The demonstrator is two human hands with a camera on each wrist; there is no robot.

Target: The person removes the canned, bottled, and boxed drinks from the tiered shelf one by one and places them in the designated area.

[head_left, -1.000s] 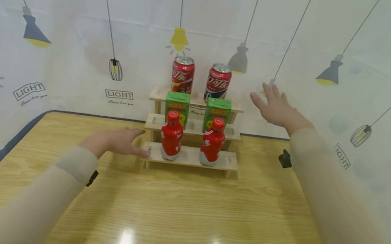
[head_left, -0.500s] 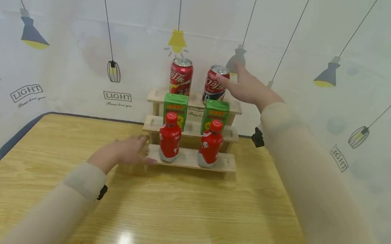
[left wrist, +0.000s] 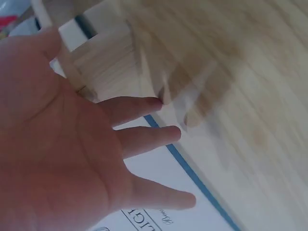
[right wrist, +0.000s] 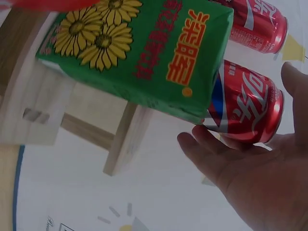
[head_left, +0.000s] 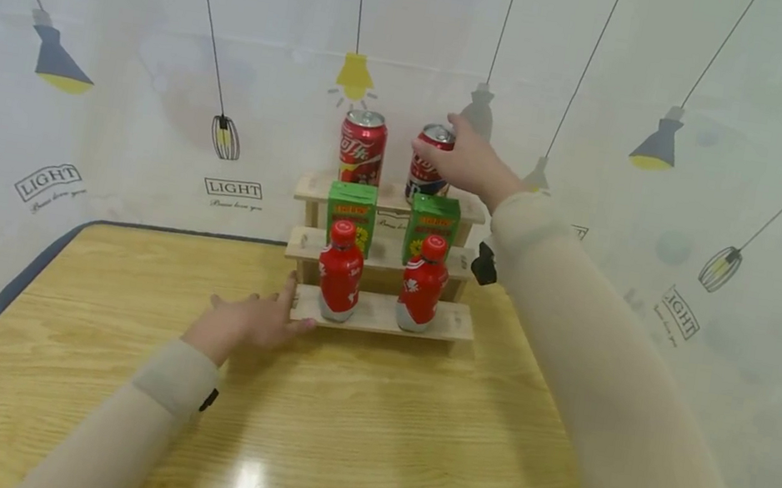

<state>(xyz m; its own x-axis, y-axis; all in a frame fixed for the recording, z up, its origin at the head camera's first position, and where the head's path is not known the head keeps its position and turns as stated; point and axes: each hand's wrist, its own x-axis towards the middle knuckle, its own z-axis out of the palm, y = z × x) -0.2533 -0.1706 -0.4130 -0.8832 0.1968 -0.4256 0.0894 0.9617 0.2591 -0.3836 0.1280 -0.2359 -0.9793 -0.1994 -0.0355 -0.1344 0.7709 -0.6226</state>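
In the head view a three-step wooden rack [head_left: 375,324] bears two cola cans on top, two green drink cartons in the middle and two red bottles below. My right hand [head_left: 475,160] reaches around the right cola can [head_left: 433,168], thumb across its front. In the right wrist view this cola can [right wrist: 245,103] lies between thumb and fingers, which are extended and close to its side. My left hand [head_left: 262,319] is at the lower left end of the rack, thumb along the bottom shelf's front edge. The left wrist view shows its fingers [left wrist: 149,139] spread and straight.
The left cola can [head_left: 362,147] stands beside the right one. Just in front of the cans are the left carton [head_left: 352,203] and right carton [head_left: 433,217]. Below them stand the left bottle [head_left: 340,279] and right bottle [head_left: 422,291]. A lamp-printed wall covering [head_left: 158,74] hangs behind the wooden table [head_left: 361,442].
My right hand has moved left from beside the rack to the right cola can. The left hand has shifted slightly right and nearer, to the lower shelf's end.
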